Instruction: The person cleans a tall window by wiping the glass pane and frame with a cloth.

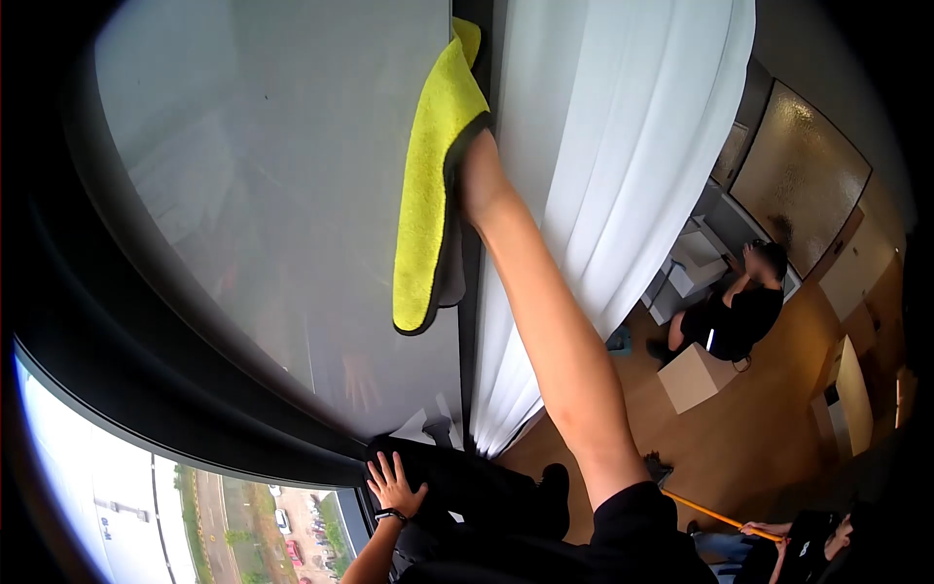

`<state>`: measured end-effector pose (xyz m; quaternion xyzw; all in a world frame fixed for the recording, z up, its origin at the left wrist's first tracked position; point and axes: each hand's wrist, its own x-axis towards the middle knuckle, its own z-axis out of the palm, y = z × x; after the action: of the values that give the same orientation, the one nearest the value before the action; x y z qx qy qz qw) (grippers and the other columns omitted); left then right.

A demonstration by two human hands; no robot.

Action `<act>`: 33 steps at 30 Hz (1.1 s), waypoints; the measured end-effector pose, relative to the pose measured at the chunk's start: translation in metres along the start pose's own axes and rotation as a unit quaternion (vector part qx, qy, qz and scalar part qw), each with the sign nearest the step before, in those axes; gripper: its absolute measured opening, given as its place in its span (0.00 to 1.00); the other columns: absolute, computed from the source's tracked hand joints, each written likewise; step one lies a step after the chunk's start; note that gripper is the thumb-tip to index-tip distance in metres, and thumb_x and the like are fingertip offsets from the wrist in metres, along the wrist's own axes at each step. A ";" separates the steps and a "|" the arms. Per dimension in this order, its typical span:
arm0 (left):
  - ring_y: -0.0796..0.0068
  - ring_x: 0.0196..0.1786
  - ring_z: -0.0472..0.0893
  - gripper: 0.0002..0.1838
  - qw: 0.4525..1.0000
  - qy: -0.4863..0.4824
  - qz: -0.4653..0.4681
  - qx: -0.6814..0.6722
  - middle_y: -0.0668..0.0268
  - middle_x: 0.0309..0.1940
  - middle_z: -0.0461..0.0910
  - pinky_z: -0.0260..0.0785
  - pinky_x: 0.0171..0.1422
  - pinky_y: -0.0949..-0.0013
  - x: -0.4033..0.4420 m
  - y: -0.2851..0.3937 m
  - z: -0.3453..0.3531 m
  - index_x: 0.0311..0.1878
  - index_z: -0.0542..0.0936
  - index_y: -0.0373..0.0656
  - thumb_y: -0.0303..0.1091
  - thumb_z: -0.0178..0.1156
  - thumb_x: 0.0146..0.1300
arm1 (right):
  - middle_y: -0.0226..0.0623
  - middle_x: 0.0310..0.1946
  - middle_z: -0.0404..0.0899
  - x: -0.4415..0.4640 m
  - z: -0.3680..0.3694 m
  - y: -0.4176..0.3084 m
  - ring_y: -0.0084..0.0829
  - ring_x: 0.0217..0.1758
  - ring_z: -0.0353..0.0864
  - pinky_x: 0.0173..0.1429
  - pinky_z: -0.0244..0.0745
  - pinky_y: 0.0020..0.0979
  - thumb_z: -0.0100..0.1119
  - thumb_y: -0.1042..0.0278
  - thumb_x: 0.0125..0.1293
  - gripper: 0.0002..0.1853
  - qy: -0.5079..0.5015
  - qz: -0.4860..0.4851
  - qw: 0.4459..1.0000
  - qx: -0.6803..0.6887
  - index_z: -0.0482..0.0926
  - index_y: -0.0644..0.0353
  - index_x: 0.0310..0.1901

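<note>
A yellow cleaning cloth point(435, 180) with a dark edge and grey underside drapes over my raised right hand point(479, 175). The cloth lies against the right edge of a large grey glass pane point(282, 175), beside a dark frame strip. My right fingers are hidden behind the cloth, which hangs down from them. Low on the left, my left hand point(397, 487), wearing a dark wristband, rests with fingers spread on black trousers point(457, 477). It holds nothing.
A white curtain point(623, 146) hangs right of the pane. Beyond it a person point(735, 307) sits near a cardboard-coloured box point(696, 378). At lower right, another person point(812, 545) holds an orange pole point(710, 511). A window point(224, 516) overlooks a road and parked cars.
</note>
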<state>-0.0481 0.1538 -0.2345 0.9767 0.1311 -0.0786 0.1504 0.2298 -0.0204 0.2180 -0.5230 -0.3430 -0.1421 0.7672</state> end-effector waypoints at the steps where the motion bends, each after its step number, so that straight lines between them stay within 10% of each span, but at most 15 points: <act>1: 0.35 0.76 0.36 0.57 1.000 0.001 0.000 0.001 0.48 0.76 0.36 0.38 0.71 0.30 -0.001 0.000 0.000 0.76 0.46 0.46 0.56 0.65 0.47 | 0.33 0.59 0.69 0.000 -0.004 0.002 0.25 0.60 0.69 0.61 0.69 0.29 0.36 0.43 0.73 0.31 -0.008 0.061 0.998 0.009 0.61 0.57 0.69; 33: 0.36 0.76 0.38 0.56 0.999 0.034 0.014 0.031 0.48 0.76 0.38 0.39 0.72 0.32 -0.001 -0.002 0.007 0.76 0.47 0.47 0.57 0.64 0.47 | 0.36 0.50 0.75 -0.228 -0.066 0.257 0.28 0.51 0.74 0.53 0.71 0.32 0.42 0.55 0.73 0.22 0.098 0.323 0.937 0.094 0.70 0.59 0.60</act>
<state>-0.0500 0.1533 -0.2411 0.9847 0.1204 -0.0470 0.1168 0.2381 -0.0062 -0.1315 -0.5145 -0.0905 0.0958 0.8473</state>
